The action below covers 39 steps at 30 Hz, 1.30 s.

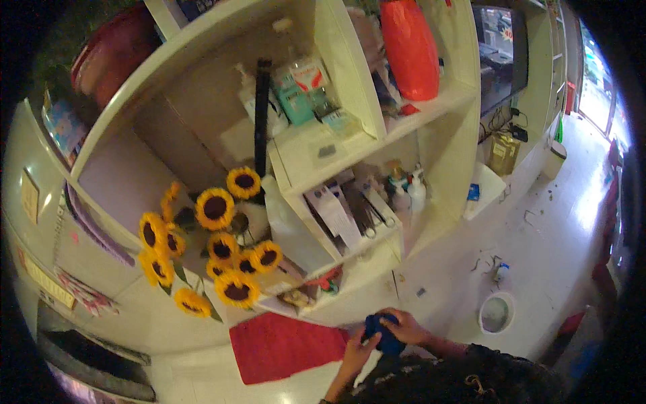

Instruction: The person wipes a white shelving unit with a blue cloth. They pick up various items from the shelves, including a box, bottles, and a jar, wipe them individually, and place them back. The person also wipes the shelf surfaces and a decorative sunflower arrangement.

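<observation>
Close to my body, a crumpled dark blue cloth [389, 343] is gripped by both hands. My left hand [356, 349] pinches its left side, and my right hand [407, 327] holds it from above on the right. The fingertips of the two hands are a short way apart. How the cloth is folded is too blurred to tell. Just left of my hands, a red mat [287, 347] lies on the pale floor.
White shelving [429, 126] rises before me, holding bottles, boxes, scissors [376, 222] and a red vase-like object [411, 50]. Artificial sunflowers [214, 208] jut out at left. To the right, a white bucket [508, 313] and scattered debris [487, 262] sit on the floor.
</observation>
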Each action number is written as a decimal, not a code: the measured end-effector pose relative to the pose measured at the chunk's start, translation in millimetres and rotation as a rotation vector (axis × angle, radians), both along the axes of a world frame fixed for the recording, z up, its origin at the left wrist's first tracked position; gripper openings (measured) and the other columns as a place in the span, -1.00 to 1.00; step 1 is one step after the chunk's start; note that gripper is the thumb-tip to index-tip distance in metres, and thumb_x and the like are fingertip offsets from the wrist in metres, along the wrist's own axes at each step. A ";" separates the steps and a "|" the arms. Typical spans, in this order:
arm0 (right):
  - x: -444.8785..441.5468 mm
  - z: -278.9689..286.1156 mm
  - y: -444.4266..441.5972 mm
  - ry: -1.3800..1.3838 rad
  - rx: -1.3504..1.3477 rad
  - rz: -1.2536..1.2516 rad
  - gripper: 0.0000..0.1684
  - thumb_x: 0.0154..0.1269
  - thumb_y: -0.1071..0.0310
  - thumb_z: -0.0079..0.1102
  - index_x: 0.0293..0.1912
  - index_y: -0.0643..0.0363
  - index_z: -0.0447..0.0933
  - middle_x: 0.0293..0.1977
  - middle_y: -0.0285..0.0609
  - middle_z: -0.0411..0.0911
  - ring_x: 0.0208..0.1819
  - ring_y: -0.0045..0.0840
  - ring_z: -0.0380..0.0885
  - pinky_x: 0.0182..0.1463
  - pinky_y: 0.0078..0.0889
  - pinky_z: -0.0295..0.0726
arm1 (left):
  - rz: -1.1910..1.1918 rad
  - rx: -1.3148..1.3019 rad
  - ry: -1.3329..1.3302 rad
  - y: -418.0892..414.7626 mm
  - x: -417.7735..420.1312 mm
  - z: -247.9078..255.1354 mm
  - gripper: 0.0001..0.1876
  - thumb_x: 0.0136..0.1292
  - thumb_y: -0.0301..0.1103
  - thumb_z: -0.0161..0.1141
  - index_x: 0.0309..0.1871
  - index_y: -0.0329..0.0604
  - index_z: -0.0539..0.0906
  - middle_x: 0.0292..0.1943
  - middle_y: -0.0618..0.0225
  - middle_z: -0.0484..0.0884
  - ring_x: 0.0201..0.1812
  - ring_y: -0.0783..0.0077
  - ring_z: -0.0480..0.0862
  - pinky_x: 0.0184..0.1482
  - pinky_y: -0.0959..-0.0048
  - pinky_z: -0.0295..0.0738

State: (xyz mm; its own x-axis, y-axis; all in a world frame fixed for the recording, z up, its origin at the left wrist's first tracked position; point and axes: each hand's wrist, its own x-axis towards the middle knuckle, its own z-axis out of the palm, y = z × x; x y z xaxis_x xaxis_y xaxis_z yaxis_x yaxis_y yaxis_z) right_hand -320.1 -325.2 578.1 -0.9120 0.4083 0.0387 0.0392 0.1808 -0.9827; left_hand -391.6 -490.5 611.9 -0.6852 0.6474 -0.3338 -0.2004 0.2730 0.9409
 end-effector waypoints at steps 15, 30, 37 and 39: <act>36.3 228.0 22.8 0.272 0.227 0.114 -0.41 0.18 0.14 0.25 0.13 0.29 0.45 0.05 0.04 0.55 0.05 -0.17 0.54 0.16 -0.19 0.44 | 0.169 0.430 -0.638 -19.9 -16.1 37.7 -0.59 0.26 -0.38 0.27 0.16 -0.18 0.49 -0.02 0.21 0.64 0.00 0.27 0.65 0.04 0.28 0.60; 39.7 331.7 60.3 0.494 0.658 -0.673 -0.51 0.24 0.28 0.19 0.13 0.29 0.44 0.08 -0.03 0.50 0.03 -0.31 0.53 0.10 -0.30 0.49 | 0.164 0.255 -0.503 -157.3 -105.5 21.5 -0.66 0.26 -0.45 0.24 0.11 -0.22 0.55 -0.05 0.26 0.64 -0.06 0.35 0.64 0.05 0.36 0.54; 30.0 325.9 18.9 0.495 0.707 -0.782 -0.54 0.26 0.35 0.16 0.13 0.29 0.44 0.09 -0.06 0.48 0.02 -0.38 0.52 0.07 -0.35 0.51 | 0.100 0.367 -0.553 -190.9 -128.9 3.4 -0.54 0.33 -0.37 0.19 0.28 -0.23 0.42 0.06 0.14 0.60 0.02 0.23 0.63 0.14 0.22 0.53; 19.2 319.9 8.1 0.496 0.677 -0.810 -0.55 0.27 0.37 0.15 0.13 0.29 0.44 0.09 -0.07 0.48 0.02 -0.40 0.52 0.06 -0.37 0.52 | 0.033 0.172 -0.451 -173.0 -128.5 52.8 -0.45 0.31 -0.11 0.21 0.27 -0.23 0.43 -0.02 0.23 0.63 -0.13 0.24 0.66 -0.01 0.24 0.62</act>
